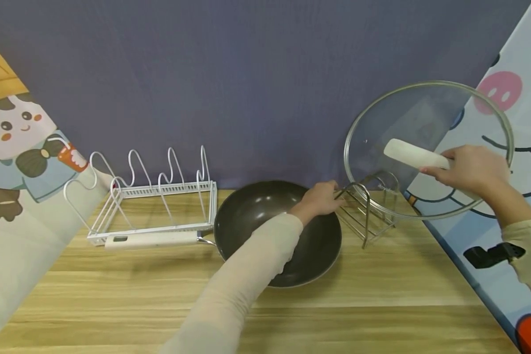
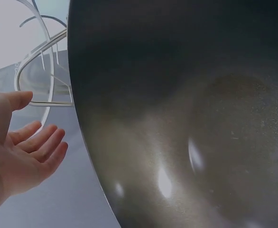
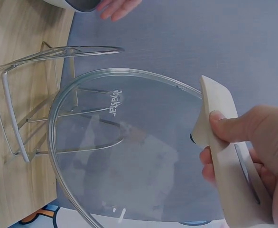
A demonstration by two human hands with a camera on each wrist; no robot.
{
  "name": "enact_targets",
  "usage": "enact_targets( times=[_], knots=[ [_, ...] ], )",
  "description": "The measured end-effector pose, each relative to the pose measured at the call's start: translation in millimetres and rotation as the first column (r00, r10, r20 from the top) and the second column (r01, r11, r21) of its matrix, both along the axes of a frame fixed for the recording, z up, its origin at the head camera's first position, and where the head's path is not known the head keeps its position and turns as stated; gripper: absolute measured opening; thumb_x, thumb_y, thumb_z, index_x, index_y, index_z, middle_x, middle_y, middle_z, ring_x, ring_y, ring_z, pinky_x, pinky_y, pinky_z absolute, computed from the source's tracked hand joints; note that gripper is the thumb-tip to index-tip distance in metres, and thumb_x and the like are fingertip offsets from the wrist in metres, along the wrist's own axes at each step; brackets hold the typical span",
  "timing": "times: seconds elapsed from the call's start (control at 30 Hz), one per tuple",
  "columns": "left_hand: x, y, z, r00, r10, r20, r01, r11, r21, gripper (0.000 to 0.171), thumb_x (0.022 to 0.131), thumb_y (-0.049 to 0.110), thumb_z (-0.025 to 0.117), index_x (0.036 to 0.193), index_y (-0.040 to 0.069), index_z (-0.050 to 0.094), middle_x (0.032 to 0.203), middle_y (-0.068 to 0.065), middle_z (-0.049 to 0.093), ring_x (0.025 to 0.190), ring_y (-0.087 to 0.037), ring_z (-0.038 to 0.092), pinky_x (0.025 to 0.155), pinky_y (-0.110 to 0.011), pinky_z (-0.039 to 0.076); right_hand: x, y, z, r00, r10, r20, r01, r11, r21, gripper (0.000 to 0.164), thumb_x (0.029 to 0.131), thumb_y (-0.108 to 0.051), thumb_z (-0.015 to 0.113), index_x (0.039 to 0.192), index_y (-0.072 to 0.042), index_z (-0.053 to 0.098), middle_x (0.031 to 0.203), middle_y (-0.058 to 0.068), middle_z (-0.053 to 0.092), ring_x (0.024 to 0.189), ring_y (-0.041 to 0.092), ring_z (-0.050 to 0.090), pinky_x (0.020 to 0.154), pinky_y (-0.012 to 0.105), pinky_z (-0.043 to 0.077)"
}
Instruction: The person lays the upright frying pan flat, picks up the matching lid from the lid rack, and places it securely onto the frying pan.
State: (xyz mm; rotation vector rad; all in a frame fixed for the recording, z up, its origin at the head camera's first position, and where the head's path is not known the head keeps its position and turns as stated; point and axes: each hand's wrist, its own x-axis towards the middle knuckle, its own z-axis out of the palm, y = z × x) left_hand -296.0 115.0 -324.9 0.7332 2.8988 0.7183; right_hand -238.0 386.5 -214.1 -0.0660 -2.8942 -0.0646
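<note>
My right hand (image 1: 478,169) grips the long cream handle (image 3: 219,137) of a clear glass pot lid (image 3: 129,166), thumb on one side and fingers round the other. The lid stands on edge, its metal rim overlapping the small steel wire rack (image 1: 366,231) in the head view. My left hand (image 2: 27,147) reaches across the wok to that rack. Its fingers are relaxed and spread, with the thumb tip right at a rack wire in the left wrist view. Below the left arm sits a dark wok (image 1: 243,211), partly hidden by the sleeve.
The wok's white handle (image 1: 155,239) points left, in front of a white wire rack (image 1: 148,228) with several upright loops. All stand on a wood-grain table (image 1: 115,300). A grey-blue backdrop (image 1: 256,93) rises behind, with cartoon-printed cloth (image 1: 22,147) at the sides.
</note>
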Motion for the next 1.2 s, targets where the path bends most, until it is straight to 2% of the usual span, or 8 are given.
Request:
enact_targets(
  times=[0.13, 0.33, 0.47, 0.77, 0.97, 1.2],
  knots=[
    [-2.0, -2.7, 1.0, 1.0, 0.01, -0.004, -0.01, 1.0, 0.002, 0.045, 0.094, 0.036, 0.057, 0.133, 0.015, 0.051, 0.124, -0.003, 0.065, 0.106, -0.017, 0.064, 0.079, -0.028, 0.055, 2.4, -0.4, 3.2, 1.0, -0.003, -0.024, 0.003, 1.0, 0.01, 0.085, 0.082, -0.067, 0.057, 0.114, 0.011, 0.06, 0.079, 0.025, 0.064, 0.055, 0.026, 0.049, 0.041, 0.035, 0.038],
    [-4.5, -4.4, 1.8, 1.0, 0.019, -0.001, -0.019, 1.0, 0.01, 0.045, 0.094, 0.033, 0.056, 0.134, 0.015, 0.051, 0.132, -0.003, 0.062, 0.119, -0.02, 0.061, 0.092, -0.031, 0.054, 7.3, -0.3, 7.8, 0.998, -0.004, -0.055, 0.005, 1.0, 0.026, 0.08, 0.084, -0.066, 0.056, 0.111, 0.009, 0.062, 0.071, 0.019, 0.062, 0.055, 0.025, 0.048, 0.041, 0.034, 0.036],
    [-4.6, -5.2, 2.2, 1.0, 0.028, 0.009, -0.028, 1.0, 0.01, 0.044, 0.095, 0.033, 0.056, 0.135, 0.015, 0.051, 0.134, -0.002, 0.061, 0.122, -0.02, 0.059, 0.095, -0.031, 0.053, 9.6, -1.2, 9.5, 0.998, -0.01, -0.065, 0.011, 1.0, 0.023, 0.077, 0.085, -0.065, 0.055, 0.111, 0.008, 0.062, 0.069, 0.017, 0.06, 0.055, 0.025, 0.048, 0.042, 0.034, 0.035],
    [-3.4, -7.3, 3.2, 0.996, 0.082, 0.048, -0.084, 0.996, 0.038, 0.061, 0.095, 0.035, 0.056, 0.147, 0.017, 0.032, 0.136, -0.005, 0.06, 0.115, -0.021, 0.063, 0.089, -0.031, 0.056, 12.7, -6.8, 8.6, 0.995, -0.005, -0.099, 0.009, 0.999, 0.039, 0.072, 0.086, -0.062, 0.056, 0.107, 0.006, 0.063, 0.065, 0.014, 0.058, 0.055, 0.025, 0.047, 0.042, 0.035, 0.033],
    [-2.2, -8.0, 0.5, 0.992, 0.096, 0.08, -0.101, 0.993, 0.06, 0.059, 0.095, 0.036, 0.056, 0.146, 0.018, 0.034, 0.139, -0.003, 0.057, 0.118, -0.021, 0.061, 0.093, -0.032, 0.054, 19.0, -9.2, 5.4, 0.994, -0.009, -0.108, 0.015, 0.999, 0.051, 0.068, 0.086, -0.059, 0.058, 0.105, 0.007, 0.063, 0.062, 0.012, 0.056, 0.054, 0.025, 0.046, 0.041, 0.034, 0.033],
    [-2.1, -13.2, -0.2, 0.992, 0.085, 0.096, -0.093, 0.992, 0.083, 0.056, 0.095, 0.036, 0.055, 0.145, 0.016, 0.038, 0.131, -0.004, 0.062, 0.095, -0.018, 0.064, 0.072, -0.028, 0.054, 26.2, -15.4, 6.9, 0.992, -0.018, -0.122, 0.024, 0.998, 0.052, 0.066, 0.085, -0.053, 0.064, 0.107, 0.009, 0.061, 0.065, 0.017, 0.058, 0.055, 0.026, 0.046, 0.042, 0.034, 0.033]
  ],
)
